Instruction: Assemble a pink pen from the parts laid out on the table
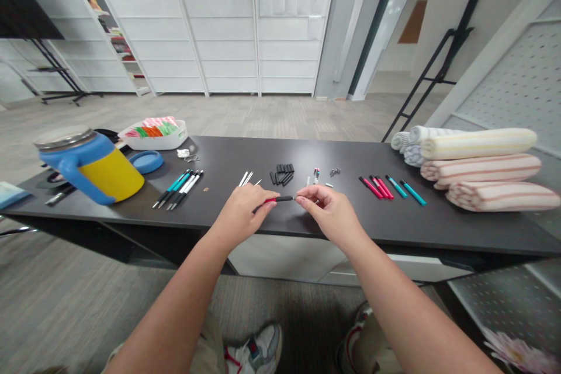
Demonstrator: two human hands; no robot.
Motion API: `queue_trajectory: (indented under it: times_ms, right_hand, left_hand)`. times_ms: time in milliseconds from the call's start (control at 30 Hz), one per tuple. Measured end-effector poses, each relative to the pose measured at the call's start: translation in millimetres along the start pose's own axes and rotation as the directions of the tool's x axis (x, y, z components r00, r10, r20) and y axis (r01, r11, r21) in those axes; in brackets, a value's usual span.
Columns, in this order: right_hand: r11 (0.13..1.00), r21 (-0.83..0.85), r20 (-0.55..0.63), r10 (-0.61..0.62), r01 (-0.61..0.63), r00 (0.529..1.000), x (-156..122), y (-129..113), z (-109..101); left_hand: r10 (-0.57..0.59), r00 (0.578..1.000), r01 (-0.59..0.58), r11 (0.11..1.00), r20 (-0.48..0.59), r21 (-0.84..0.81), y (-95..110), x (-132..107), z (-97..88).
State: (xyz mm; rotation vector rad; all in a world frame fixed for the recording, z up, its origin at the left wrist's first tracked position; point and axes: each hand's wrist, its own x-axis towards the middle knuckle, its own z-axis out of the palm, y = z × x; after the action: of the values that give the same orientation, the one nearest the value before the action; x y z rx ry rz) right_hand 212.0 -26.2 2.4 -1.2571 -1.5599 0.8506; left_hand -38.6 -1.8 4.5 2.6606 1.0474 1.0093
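My left hand (245, 210) is closed around a red pen (286, 198) with a black grip, held level just above the table's front part. At the pen's right end, my right hand (326, 207) pinches the small metal tip between thumb and forefinger. Beyond my hands lie black rubber grips (284, 174), white refills (246, 178), small clear and coloured pen parts (316, 174) and tiny metal tips (335, 172). Red barrels (381, 187) and teal barrels (412, 191) are to the right. Several whole pens (179, 188) in teal, black and white lie side by side at the left.
A blue and yellow mug (103, 169) stands on the left of the dark table (342, 152), its blue lid (146, 162) beside it. Behind is a white basket (158, 140) of colourful packets. Rolled towels (486, 166) are stacked at the right end.
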Motion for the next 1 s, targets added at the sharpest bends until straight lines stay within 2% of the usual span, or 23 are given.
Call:
queue_trajectory:
  times_ms: [233,700,867,1000]
  right_hand:
    - [0.999,0.041,0.013,-0.005,0.005,1.0,-0.1,1.2,-1.0]
    - [0.987,-0.154,0.061,-0.037,0.046,0.997,-3.5,-7.2,1.6]
    - [0.951,-0.287,0.088,-0.096,0.118,0.992,-3.5,-9.3,2.1]
    - [0.928,-0.332,0.11,-0.142,0.171,0.984,-3.7,-8.7,4.4]
  left_hand:
    - [-0.017,1.0,0.017,0.999,-0.012,-0.04,0.3,-0.5,0.3]
    - [0.019,1.0,-0.018,0.999,0.01,-0.04,0.6,1.0,-0.5]
    - [0.014,1.0,-0.014,0.999,0.007,-0.042,-1.0,1.0,1.5]
    - [-0.014,1.0,0.015,1.0,0.015,-0.015,-2.0,1.3,2.6]
